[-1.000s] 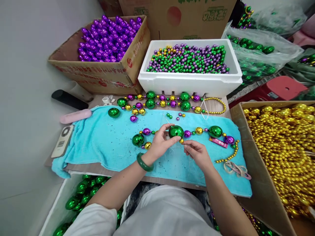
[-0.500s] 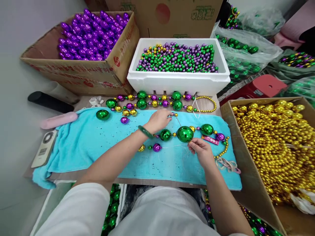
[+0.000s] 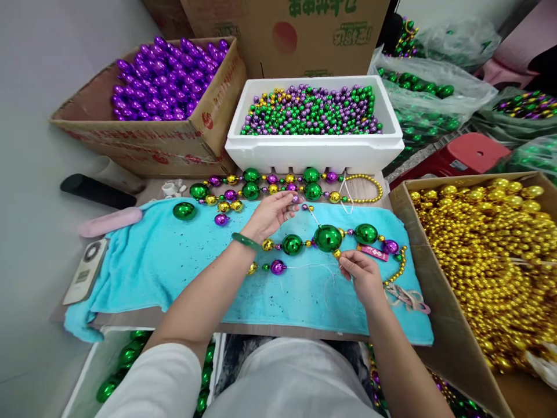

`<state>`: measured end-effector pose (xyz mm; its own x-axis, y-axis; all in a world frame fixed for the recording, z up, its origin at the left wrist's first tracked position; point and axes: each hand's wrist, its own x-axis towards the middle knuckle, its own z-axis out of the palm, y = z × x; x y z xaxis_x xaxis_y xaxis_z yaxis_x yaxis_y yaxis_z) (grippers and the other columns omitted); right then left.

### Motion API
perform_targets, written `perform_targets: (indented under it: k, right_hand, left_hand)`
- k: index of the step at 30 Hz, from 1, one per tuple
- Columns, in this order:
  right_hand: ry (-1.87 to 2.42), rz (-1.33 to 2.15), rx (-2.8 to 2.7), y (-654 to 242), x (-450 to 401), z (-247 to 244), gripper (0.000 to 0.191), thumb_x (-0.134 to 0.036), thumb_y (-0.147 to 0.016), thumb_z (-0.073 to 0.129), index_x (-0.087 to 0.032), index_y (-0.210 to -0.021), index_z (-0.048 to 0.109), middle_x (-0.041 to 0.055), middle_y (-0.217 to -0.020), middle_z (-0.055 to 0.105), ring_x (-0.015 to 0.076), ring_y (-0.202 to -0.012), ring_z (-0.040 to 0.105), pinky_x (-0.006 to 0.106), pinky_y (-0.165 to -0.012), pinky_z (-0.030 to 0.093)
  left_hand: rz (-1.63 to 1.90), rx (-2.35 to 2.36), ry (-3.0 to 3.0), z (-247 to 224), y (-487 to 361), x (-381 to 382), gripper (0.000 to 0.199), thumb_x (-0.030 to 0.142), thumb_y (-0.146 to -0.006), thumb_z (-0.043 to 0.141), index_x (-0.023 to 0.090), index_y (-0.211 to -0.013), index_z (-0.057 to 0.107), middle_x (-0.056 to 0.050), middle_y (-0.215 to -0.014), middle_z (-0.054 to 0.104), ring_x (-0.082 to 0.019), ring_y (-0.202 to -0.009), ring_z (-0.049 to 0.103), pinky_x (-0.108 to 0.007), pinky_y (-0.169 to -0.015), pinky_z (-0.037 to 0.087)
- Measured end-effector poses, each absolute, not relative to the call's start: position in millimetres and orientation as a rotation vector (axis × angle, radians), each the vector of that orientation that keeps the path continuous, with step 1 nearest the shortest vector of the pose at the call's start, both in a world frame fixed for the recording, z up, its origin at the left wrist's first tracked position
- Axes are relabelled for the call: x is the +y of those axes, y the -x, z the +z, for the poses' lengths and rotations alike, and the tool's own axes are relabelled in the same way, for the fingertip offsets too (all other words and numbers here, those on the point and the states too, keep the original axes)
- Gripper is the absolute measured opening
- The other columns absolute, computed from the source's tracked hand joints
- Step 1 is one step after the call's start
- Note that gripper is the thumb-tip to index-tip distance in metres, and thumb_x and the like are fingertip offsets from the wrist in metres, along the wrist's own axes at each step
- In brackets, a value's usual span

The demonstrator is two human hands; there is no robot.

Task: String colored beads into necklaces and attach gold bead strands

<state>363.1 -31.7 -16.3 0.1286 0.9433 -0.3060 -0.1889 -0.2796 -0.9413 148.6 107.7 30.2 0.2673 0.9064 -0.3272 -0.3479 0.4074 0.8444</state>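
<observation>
My left hand (image 3: pixel 272 216), with a green bangle (image 3: pixel 247 241) at its wrist, pinches a small purple bead (image 3: pixel 296 199). A thin pale strand (image 3: pixel 314 217) runs from near those fingers down to a large green bead (image 3: pixel 328 238). My right hand (image 3: pixel 360 273) is closed at a small gold bead (image 3: pixel 336 253) just under that green bead. Fine clear thread (image 3: pixel 311 266) stretches from a purple bead (image 3: pixel 277 267) toward the right fingertips. The beads belong to a strand with another green bead (image 3: pixel 292 244) and a gold bead chain (image 3: pixel 397 271).
A blue towel (image 3: pixel 174 255) covers the table. Behind it lies a finished-looking bead strand (image 3: pixel 250 190), then a white foam box (image 3: pixel 313 145) of small beads. Cardboard boxes hold purple beads (image 3: pixel 161 81) and gold beads (image 3: pixel 487 261). Loose beads (image 3: pixel 184 211) lie left.
My left hand has turned more open to view and now shows a small purple bead at its fingertips. My right hand has moved slightly down and right, baring a gold bead. The view has shifted slightly.
</observation>
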Motion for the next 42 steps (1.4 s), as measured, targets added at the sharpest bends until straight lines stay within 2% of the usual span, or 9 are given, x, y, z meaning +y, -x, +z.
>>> perform_targets:
  k: [6, 18, 27, 31, 36, 42]
  right_hand:
    - [1.374, 1.421, -0.858, -353.4, -29.4, -13.5, 0.029, -0.043, -0.062, 0.075, -0.017, -0.065, 0.063, -0.0018, -0.050, 0.050, 0.0092, -0.045, 0.040, 0.022, -0.041, 0.028]
    - [1.387, 1.433, -0.848, -347.1, -30.7, -4.7, 0.026, -0.040, -0.061, 0.074, -0.017, -0.064, 0.064, -0.0020, -0.050, 0.050, 0.0090, -0.046, 0.039, 0.022, -0.043, 0.027]
    - [1.415, 1.441, -0.810, -346.5, -30.9, -5.3, 0.026, -0.040, -0.059, 0.075, -0.017, -0.063, 0.064, -0.0020, -0.049, 0.050, 0.0089, -0.045, 0.039, 0.022, -0.043, 0.026]
    - [1.431, 1.443, -0.815, -348.0, -31.2, -5.1, 0.027, -0.040, -0.059, 0.075, -0.016, -0.063, 0.064, -0.0019, -0.050, 0.050, 0.0089, -0.046, 0.040, 0.022, -0.043, 0.026]
    - [1.422, 1.437, -0.835, -346.0, -31.1, -5.6, 0.028, -0.041, -0.060, 0.075, -0.017, -0.065, 0.063, -0.0026, -0.050, 0.050, 0.0086, -0.045, 0.040, 0.022, -0.043, 0.027]
    - [1.412, 1.504, -1.032, -351.1, -30.1, -5.9, 0.028, -0.041, -0.063, 0.075, -0.018, -0.076, 0.066, -0.0018, -0.056, 0.056, 0.0106, -0.048, 0.044, 0.025, -0.047, 0.035]
  left_hand:
    - [1.030, 0.873, -0.560, 48.9, -134.3, 89.1, 0.010, 0.012, -0.087, 0.060, 0.011, -0.093, 0.067, -0.008, -0.086, 0.071, -0.009, -0.066, 0.065, -0.017, -0.056, 0.051]
    - [1.053, 0.757, -0.553, 46.2, -129.0, 84.4, 0.017, 0.013, -0.090, 0.054, 0.011, -0.097, 0.070, -0.007, -0.087, 0.071, -0.008, -0.066, 0.064, -0.017, -0.057, 0.051]
    - [1.050, 0.741, -0.546, 43.6, -126.6, 82.9, 0.014, 0.016, -0.088, 0.058, 0.012, -0.096, 0.069, -0.006, -0.084, 0.069, -0.009, -0.065, 0.063, -0.018, -0.057, 0.050]
    - [1.047, 0.773, -0.612, 42.6, -126.1, 83.0, 0.015, 0.021, -0.083, 0.067, 0.012, -0.096, 0.068, -0.006, -0.083, 0.070, -0.008, -0.065, 0.062, -0.018, -0.058, 0.049]
    - [1.051, 0.874, -0.856, 39.3, -132.7, 76.2, 0.024, 0.034, -0.072, 0.078, 0.016, -0.083, 0.066, -0.003, -0.075, 0.069, -0.009, -0.062, 0.059, -0.019, -0.054, 0.045]
    - [0.979, 1.017, -1.205, 49.4, -146.9, 57.8, 0.016, 0.032, -0.075, 0.073, 0.016, -0.075, 0.071, -0.004, -0.080, 0.071, -0.010, -0.067, 0.058, -0.022, -0.061, 0.046]
